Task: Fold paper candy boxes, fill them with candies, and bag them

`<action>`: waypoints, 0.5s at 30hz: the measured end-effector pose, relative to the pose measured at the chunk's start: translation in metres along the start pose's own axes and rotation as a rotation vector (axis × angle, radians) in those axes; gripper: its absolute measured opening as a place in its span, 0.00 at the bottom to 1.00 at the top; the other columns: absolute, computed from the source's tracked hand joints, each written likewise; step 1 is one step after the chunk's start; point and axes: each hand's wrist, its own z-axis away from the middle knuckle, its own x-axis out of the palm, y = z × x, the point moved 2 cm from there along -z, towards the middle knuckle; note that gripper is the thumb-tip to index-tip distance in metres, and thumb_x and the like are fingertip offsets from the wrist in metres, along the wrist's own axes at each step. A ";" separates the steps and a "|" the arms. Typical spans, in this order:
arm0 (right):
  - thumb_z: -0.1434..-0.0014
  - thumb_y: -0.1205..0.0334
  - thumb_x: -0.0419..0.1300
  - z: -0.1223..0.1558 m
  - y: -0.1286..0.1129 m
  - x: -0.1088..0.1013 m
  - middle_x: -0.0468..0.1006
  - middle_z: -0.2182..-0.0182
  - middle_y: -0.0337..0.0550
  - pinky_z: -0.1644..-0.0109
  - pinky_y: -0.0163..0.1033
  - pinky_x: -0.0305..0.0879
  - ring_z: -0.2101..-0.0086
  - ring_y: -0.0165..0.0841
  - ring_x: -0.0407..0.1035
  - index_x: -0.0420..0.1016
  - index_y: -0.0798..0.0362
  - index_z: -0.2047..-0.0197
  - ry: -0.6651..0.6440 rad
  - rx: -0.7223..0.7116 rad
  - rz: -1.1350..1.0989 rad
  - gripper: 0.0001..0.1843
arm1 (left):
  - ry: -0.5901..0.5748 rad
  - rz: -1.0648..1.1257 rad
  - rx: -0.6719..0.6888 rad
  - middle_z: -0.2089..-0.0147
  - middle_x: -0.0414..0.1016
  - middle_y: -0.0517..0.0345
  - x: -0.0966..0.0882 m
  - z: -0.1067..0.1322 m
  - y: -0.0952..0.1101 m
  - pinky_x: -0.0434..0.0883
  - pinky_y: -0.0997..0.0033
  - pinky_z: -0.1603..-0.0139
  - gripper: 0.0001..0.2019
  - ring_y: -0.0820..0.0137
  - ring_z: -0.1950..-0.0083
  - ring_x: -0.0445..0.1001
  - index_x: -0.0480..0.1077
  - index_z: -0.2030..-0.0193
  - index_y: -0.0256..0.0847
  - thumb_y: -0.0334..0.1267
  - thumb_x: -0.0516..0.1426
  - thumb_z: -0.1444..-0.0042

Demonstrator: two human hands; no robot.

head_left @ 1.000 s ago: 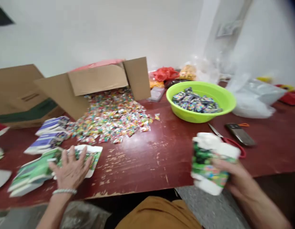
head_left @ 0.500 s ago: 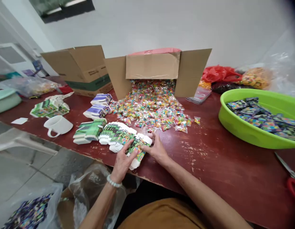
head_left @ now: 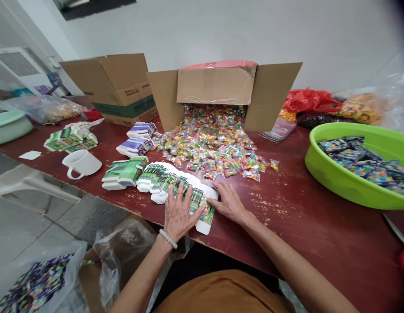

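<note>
A row of flat green-and-white printed cartons [head_left: 162, 178] lies fanned out along the front of the table, overlapping one another. My left hand [head_left: 181, 214] rests flat on the fan, fingers spread over the cartons. At the right end, my right hand [head_left: 230, 201] touches the edge of the last carton, its fingers stretched and the thumb on the printed face. Left of the fan is a stack of green cartons [head_left: 125, 172], with purple cartons [head_left: 135, 145] behind it. Beyond my hands, small clear packets of colourful candy [head_left: 215, 150] spill from a cardboard box [head_left: 216, 87].
A white mug [head_left: 82, 164] stands at the left near more green cartons [head_left: 69, 138]. On the right are a lime-green basin [head_left: 352, 191] of dark packets and scissors [head_left: 397, 232]. A second cardboard box [head_left: 123, 93] stands behind. Below the table edge sit plastic bags [head_left: 74, 261].
The cartons under my hands have spread further right into a longer fan. My left hand has flattened over them, and my right hand has moved right with the end carton. The view has shifted slightly.
</note>
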 end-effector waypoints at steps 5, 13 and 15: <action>0.43 0.50 0.62 0.001 0.005 -0.003 0.73 0.55 0.50 0.50 0.45 0.60 0.53 0.43 0.64 0.72 0.53 0.53 0.006 0.034 0.015 0.19 | -0.054 -0.031 0.053 0.29 0.52 0.39 0.005 -0.010 -0.005 0.54 0.37 0.39 0.35 0.41 0.32 0.50 0.59 0.33 0.42 0.57 0.53 0.44; 0.45 0.50 0.64 0.008 0.009 -0.008 0.72 0.60 0.47 0.56 0.43 0.59 0.58 0.42 0.64 0.69 0.52 0.61 0.055 0.147 0.024 0.16 | 0.033 -0.099 0.043 0.28 0.47 0.39 -0.011 0.003 0.016 0.39 0.32 0.37 0.33 0.40 0.29 0.41 0.60 0.34 0.43 0.55 0.54 0.43; 0.44 0.49 0.63 0.010 0.008 -0.011 0.71 0.59 0.47 0.56 0.43 0.58 0.57 0.42 0.63 0.69 0.51 0.61 0.032 0.143 0.046 0.15 | 0.035 -0.071 0.088 0.28 0.47 0.40 -0.016 0.014 0.024 0.37 0.35 0.36 0.30 0.42 0.28 0.41 0.64 0.36 0.44 0.54 0.55 0.44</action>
